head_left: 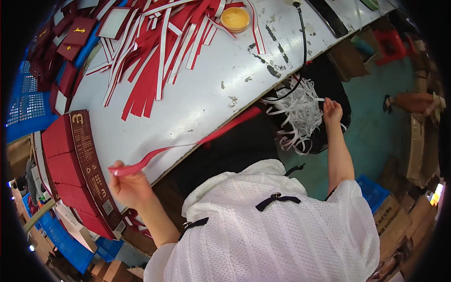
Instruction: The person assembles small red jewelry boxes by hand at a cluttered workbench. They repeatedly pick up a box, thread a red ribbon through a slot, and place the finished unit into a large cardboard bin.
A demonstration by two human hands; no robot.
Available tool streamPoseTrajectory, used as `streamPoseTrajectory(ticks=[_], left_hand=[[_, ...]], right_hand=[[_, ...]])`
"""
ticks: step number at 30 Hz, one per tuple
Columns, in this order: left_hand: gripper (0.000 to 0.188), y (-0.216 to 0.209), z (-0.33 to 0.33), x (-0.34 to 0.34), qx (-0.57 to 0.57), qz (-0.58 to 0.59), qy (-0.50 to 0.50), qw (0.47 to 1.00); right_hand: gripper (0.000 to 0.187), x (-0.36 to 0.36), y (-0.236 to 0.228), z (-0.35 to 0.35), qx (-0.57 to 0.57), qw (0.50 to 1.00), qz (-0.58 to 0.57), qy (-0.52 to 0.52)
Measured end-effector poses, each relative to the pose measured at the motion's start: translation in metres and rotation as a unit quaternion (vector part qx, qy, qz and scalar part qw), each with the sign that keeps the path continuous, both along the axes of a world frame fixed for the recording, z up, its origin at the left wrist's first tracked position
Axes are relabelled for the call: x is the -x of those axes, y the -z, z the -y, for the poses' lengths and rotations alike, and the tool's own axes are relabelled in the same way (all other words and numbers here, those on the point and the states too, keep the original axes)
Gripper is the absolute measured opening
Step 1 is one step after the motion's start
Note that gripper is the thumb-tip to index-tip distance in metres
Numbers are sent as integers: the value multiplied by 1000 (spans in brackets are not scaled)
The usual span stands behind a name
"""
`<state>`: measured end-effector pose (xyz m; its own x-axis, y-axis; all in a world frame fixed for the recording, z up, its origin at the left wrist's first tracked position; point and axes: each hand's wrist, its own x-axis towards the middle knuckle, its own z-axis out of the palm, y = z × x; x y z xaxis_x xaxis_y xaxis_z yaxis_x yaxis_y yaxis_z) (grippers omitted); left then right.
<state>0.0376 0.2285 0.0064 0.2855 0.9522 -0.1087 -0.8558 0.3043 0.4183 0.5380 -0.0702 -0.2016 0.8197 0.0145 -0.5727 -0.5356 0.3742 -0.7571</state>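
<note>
My left hand (128, 186) pinches one end of a long red ribbon (152, 154) beside the box at the table's left. The ribbon trails right past the table edge, and its far end is blurred. Out to the right, my right hand (332, 113) has its fingers closed on a thin white strip (320, 99) at the rim of a black bag (346, 101). A tangled heap of white paper strips (298, 110) fills the bag. Many red ribbons with white strips (162, 56) lie spread over the table's far part.
The white table (211, 89) carries a round tin of yellow stuff (235, 19). A carton of red boxes (63, 164) stands at its left end, with dark red boxes (77, 37) in a blue crate behind. A black cable (303, 42) hangs over the edge. Cardboard boxes (392, 223) stand right.
</note>
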Motion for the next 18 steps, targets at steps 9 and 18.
streamPoseTrajectory(ticks=[9,18], left_hand=[[18,-57,20,-76,-189,-183,163,951],[20,-80,-47,-165,-621,-343,137,691]], right_hand=[[29,128,-182,-132,289,748,535,-266],[13,193,-282,-174,56,685,598,-413]])
